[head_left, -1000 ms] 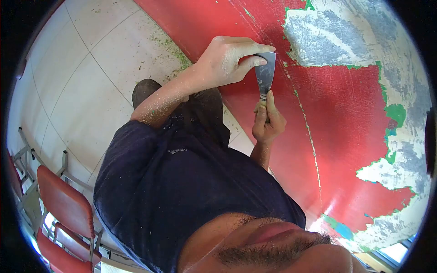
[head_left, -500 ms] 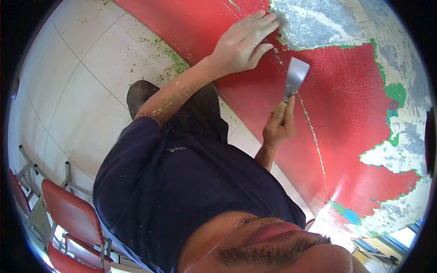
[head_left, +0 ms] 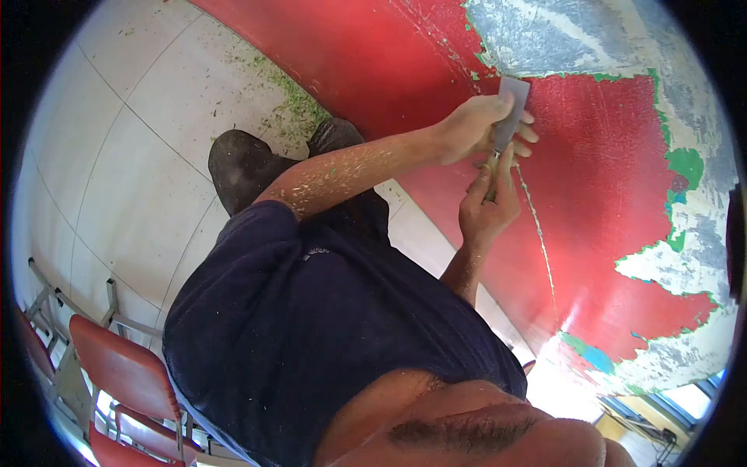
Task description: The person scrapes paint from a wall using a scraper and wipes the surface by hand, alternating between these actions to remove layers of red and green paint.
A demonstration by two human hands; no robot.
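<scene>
My right hand is closed round the handle of a paint scraper, its wide metal blade pointing up in front of the red wall surface. My left hand is at the blade: the thumb lies over its left edge, and the fingers show behind it on the right, slightly blurred. Behind the hands is a panel of red paint, with a thin pale crack running down below the scraper. Above and to the right, the paint is gone and a grey-white bare patch shows, edged with green flecks.
Green paint flakes lie on the pale tiled floor along the foot of the red surface. Red chairs with metal frames stand at the lower left. My dark shoes are beside the flakes. Paint chips cling to my left forearm.
My left hand has come away from the red surface, down and right, onto the scraper's blade. The scraper has risen slightly and turned more upright in my right hand.
</scene>
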